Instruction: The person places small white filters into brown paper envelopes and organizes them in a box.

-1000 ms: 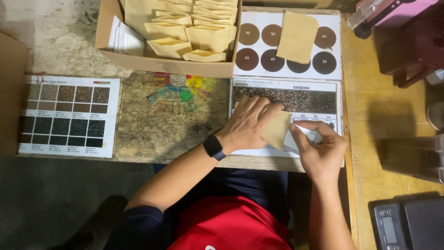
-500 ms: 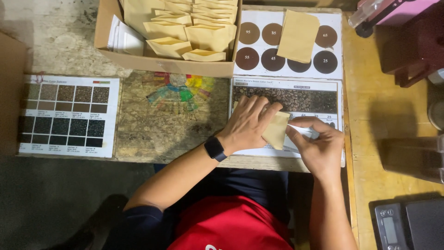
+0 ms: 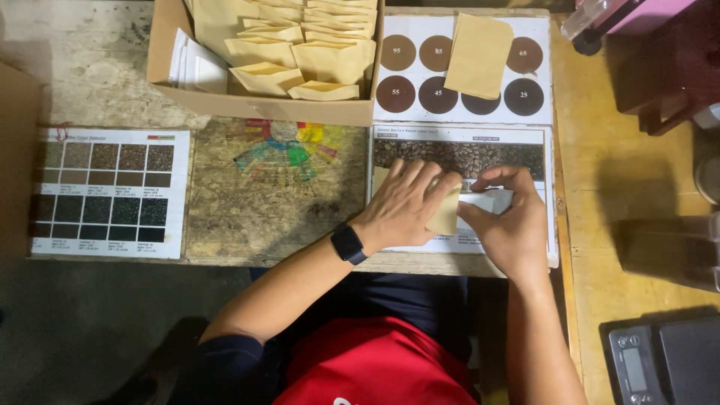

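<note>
Bare forearms on both sides, no gloves or rings that I can make out. The left hand has a black smartwatch with a square face and dark band on the wrist, the right hand wears nothing. Dark navy short sleeve up top, and a red apron or shirt front over dark clothing.
</note>
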